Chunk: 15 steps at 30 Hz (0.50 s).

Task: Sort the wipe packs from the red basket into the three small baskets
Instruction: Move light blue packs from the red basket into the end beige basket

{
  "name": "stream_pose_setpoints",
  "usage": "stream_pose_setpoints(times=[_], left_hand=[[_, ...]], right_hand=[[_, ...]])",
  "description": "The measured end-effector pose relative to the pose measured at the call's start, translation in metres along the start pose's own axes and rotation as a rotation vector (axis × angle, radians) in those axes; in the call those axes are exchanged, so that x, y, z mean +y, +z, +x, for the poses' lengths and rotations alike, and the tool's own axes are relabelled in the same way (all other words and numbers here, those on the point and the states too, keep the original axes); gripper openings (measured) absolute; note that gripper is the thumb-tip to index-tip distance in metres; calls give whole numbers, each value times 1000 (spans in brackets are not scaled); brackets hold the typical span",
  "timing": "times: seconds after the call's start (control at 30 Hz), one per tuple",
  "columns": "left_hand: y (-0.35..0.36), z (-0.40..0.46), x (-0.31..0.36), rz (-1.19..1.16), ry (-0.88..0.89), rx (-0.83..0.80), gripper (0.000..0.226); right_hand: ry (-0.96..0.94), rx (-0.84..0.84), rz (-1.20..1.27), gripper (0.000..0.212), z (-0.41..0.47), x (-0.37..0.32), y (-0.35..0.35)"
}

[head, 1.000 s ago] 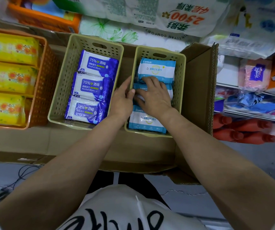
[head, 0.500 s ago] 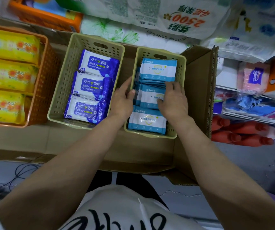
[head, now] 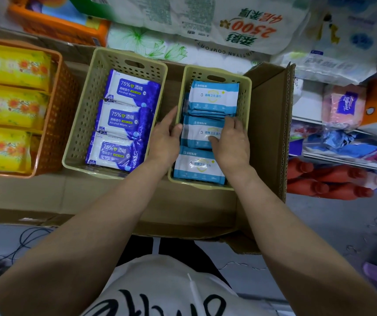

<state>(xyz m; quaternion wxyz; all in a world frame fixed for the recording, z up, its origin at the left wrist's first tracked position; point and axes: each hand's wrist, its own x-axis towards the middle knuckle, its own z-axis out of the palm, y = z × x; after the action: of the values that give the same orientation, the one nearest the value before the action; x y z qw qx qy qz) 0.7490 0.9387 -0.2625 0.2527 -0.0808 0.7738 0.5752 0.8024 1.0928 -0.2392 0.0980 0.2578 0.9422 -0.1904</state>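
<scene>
— Where's the middle pack (head: 202, 133) in the right basket (head: 246, 96)?
— Under the R hand (head: 229, 142), which pinches its right end. Long side runs L–R.
— L hand (head: 165, 139)?
— Fingers straight, on the basket's left wall, holding nothing.

three small baskets side by side – an orange basket (head: 55, 110) with yellow packs (head: 9, 106), a beige basket (head: 80, 124) with dark blue alcohol wipe packs (head: 123, 120), another beige basket (head: 244, 96) holding light blue packs (head: 202, 133) – all lying flat in rows.
</scene>
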Motion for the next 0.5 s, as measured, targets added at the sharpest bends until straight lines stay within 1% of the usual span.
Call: stream_pose_setpoints(times=[0.07,0.13,0.37,0.43,0.5], left_hand=[[0,0,0,-12,-1,-11,47],[1,1,-1,-21,-1,-14,48],[1,1,0,-26,-10,-13,47],[1,1,0,-29,-11,-16,47],[1,0,-1,-25,1,-10,47]], right_hand=[[21,1,-47,58,0,-4,4],[28,-10,-70,60,5,-9,5],[60,-4,-42,64,13,-6,6],[32,-6,-56,62,14,-6,6],[-46,9,-103,61,14,-7,5]])
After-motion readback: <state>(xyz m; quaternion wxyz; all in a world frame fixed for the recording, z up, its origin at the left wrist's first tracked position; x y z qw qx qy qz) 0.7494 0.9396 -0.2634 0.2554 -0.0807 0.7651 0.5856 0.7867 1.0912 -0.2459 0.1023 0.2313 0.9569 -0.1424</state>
